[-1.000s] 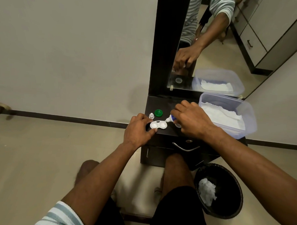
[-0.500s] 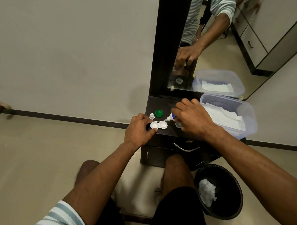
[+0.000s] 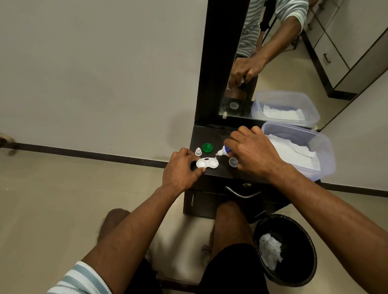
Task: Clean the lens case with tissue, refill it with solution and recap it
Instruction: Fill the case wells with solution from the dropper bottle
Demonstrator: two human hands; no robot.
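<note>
While our left hand (image 3: 180, 168) pins the white lens case (image 3: 207, 163) against the front-left corner of the dark tabletop (image 3: 213, 136), our right hand (image 3: 254, 154) tips the solution bottle (image 3: 224, 151) toward it. The left grip is partly closed, thumb and fingers pressing on the case's left well; both wells lie uncapped and face up. The right grip is closed around the bottle's body, so only the white nozzle and a band of blue label show beyond the fingers. The nozzle points down and left, its tip just above the case's right well; whether it touches we cannot tell. Any writing on the blue label is too small for us to read.

Just behind the case, near the left edge, stands a small white bottle cap (image 3: 198, 151), and beside it a green case cap (image 3: 207, 147). A clear case cap (image 3: 233, 161) lies to the right of the case, partly under our right hand. Along the right edge sits a translucent plastic box (image 3: 321, 152) holding white tissue (image 3: 297, 155). On the floor by the right front corner stands a black bin (image 3: 304, 251) with crumpled tissue (image 3: 269, 250) inside.
</note>
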